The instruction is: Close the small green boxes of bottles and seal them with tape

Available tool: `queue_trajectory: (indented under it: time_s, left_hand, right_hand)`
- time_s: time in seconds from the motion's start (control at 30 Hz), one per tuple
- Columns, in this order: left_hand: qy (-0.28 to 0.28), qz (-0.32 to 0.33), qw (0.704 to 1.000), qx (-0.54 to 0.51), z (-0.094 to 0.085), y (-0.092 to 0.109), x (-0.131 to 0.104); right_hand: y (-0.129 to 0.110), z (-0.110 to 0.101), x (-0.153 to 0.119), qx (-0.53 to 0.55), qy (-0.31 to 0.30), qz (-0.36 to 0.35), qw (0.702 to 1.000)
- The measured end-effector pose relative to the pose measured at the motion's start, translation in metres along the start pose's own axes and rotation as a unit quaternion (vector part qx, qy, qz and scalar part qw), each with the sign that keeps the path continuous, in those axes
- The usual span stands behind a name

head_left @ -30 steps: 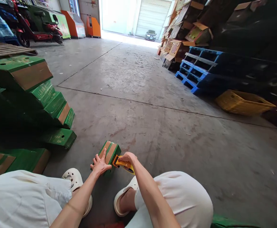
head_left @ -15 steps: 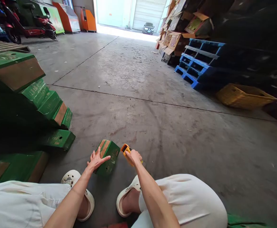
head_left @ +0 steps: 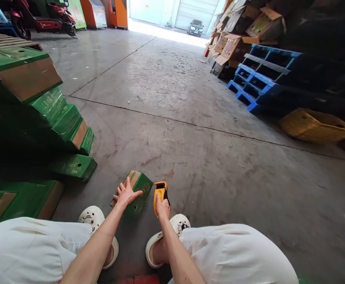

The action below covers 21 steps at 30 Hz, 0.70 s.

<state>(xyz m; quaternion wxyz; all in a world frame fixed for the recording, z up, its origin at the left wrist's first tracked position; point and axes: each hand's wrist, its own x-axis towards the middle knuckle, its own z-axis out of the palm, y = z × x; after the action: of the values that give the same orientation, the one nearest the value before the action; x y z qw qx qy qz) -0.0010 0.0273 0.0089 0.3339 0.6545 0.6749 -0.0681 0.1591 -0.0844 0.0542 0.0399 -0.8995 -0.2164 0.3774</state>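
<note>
While the left hand (head_left: 126, 194) splays, the right (head_left: 163, 208) grips.

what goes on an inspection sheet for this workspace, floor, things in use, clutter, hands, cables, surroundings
Surface: grey floor, stained, with dark seams
Things in use: green box, brown stripes on top; yellow tape dispenser
Clutter: pale scraps on the floor
Hands: left hand spread on the box; right hand gripping the dispenser beside the box
Cables: nothing seen
Surroundings: stacked boxes left; blue pallets and yellow crate right
</note>
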Motion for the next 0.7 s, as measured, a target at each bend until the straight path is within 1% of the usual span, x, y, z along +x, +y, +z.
queue_trajectory:
  time_s: [0.13,0.2,0.33,0.43,0.5,0.57,0.63,0.7]
  left_hand:
    - [0.000,0.014,1.000,-0.016,-0.003,-0.002,-0.002]
    - [-0.001,0.017,1.000,-0.019,-0.003,-0.003,-0.002]
    - [-0.013,0.024,0.999,-0.018,0.002,-0.005,-0.005]
    - [-0.006,0.034,0.999,-0.007,0.007,-0.002,-0.009]
    - [-0.003,0.039,0.999,-0.004,0.010,0.000,-0.011]
    - [-0.008,0.037,0.999,-0.006,0.010,0.002,-0.011]
    - [-0.012,0.036,0.999,-0.014,0.010,0.002,-0.010]
    - [-0.009,0.038,0.999,-0.024,0.008,0.001,-0.007]
  right_hand:
    - [0.005,0.003,-0.014,0.006,-0.005,-0.008,1.000]
    - [0.006,0.010,-0.023,0.020,-0.008,-0.016,1.000]
    - [0.011,0.033,-0.042,0.037,0.003,-0.044,0.998]
    - [0.018,0.044,-0.054,0.021,0.011,-0.056,0.998]
    - [0.025,0.046,-0.061,-0.016,0.029,-0.069,0.997]
    - [0.034,0.045,-0.067,-0.092,0.069,-0.118,0.986]
    - [0.040,0.042,-0.071,-0.182,0.108,-0.195,0.958]
    - [0.040,0.038,-0.073,-0.237,0.120,-0.256,0.930]
